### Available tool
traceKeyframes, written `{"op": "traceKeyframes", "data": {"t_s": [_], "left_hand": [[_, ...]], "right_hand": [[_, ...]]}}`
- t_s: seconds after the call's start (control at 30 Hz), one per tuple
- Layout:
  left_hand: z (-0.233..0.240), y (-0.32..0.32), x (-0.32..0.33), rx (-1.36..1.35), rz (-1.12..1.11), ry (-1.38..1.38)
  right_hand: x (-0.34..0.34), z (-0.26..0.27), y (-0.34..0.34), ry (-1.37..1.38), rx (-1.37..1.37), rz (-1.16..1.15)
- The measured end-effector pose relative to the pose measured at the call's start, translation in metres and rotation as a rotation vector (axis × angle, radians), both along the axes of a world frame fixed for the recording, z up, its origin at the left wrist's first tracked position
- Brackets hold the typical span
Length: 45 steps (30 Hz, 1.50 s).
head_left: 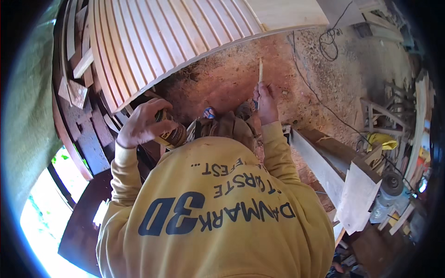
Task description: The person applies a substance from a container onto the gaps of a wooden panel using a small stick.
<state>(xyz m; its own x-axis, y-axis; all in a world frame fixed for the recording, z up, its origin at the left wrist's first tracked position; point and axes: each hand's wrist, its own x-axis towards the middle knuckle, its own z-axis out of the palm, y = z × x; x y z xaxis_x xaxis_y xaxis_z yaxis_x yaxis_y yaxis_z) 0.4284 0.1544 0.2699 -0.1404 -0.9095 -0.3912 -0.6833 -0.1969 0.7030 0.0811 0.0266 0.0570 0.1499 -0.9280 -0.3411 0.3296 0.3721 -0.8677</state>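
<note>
My left hand (147,121) is wrapped around a jar or can (172,133) with a printed label, held tilted close to my yellow sweatshirt. Between the thumb and fingers of my right hand (267,102) is a thin, pale wooden stick (260,71), its tip pointing away from me. Ahead, to the left and centre, lies a large wooden panel with parallel grooves (163,41). A smooth pale board (292,15) adjoins it at the upper right. The contents of the jar are hidden from view.
Planks (83,64) are stacked at the left. A dark cable (313,92) runs over the dirt floor (226,76). Boards (320,166) stand at the right, near a yellow cloth or bag (382,140) and scrap wood. My foot (209,112) shows below the panel's edge.
</note>
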Motion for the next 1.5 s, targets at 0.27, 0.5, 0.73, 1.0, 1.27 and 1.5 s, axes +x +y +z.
{"op": "traceKeyframes", "data": {"t_s": [0.27, 0.5, 0.73, 1.0, 1.27, 1.5], "left_hand": [[-0.062, 0.053, -0.022, 0.299, 0.214, 0.248], [-0.092, 0.095, -0.071, 0.21, 0.483, 0.412], [-0.086, 0.093, -0.141, 0.126, 0.676, 0.477], [-0.103, 0.106, -0.15, -0.168, 0.556, 0.256], [-0.102, 0.165, -0.128, -0.145, 0.888, 0.353], [-0.088, 0.221, -0.099, -0.098, 1.033, 0.421]], "right_hand": [[-0.005, 0.034, -0.009, 0.569, -0.422, 0.414], [-0.032, 0.065, -0.079, 0.724, -0.746, 0.632], [-0.026, 0.09, -0.133, 0.7, -0.917, 0.896], [0.064, 0.118, -0.101, 0.628, -1.418, 1.059], [0.182, 0.165, -0.047, 0.724, -1.809, 1.17], [0.244, 0.175, -0.028, 0.975, -1.852, 1.209]]}}
